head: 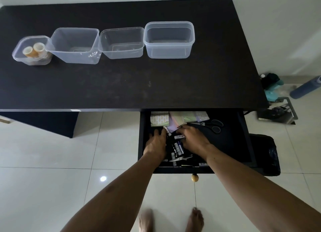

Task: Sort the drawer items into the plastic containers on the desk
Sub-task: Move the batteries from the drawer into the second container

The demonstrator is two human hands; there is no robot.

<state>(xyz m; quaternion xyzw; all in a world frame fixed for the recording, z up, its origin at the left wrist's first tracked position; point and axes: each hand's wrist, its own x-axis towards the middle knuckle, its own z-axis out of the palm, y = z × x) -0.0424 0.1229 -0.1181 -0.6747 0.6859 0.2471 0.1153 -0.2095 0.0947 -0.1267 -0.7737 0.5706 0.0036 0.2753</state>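
Drawer [231, 141]: pulled out at lower centre-right of the frame, under the front edge of the desk [121, 85].
Task items: a loose cluster of batteries [178, 148] lies in the left half of the drawer. A white-labelled marker [179, 137] lies across its upper end, and metal clips [182, 157] lie just below it.
Key relation: the batteries lie between my two hands, long axes running roughly up and down the frame and tilted a little. The hands flank them, so neither is clearly nearer.
Left hand [155, 144]: on the left of the cluster, fingers fairly straight and spread, resting on the drawer contents. I see nothing pinched.
Right hand [193, 137]: on the right, fingers bent over the marker end of the cluster. I cannot tell whether they grip anything, because the fingertips are hidden.
Other contents: paper packs [159, 118] along the drawer's upper edge and scissors [214, 125] to the right, apart from both hands.
Destination: four plastic containers [169, 24] in a row, upper left to upper centre. The leftmost container [18, 50] holds tape rolls [33, 50]; I see nothing in the other three.
Judgement: gathering stage. The carry goes up and left in the frame, which favours the left hand.
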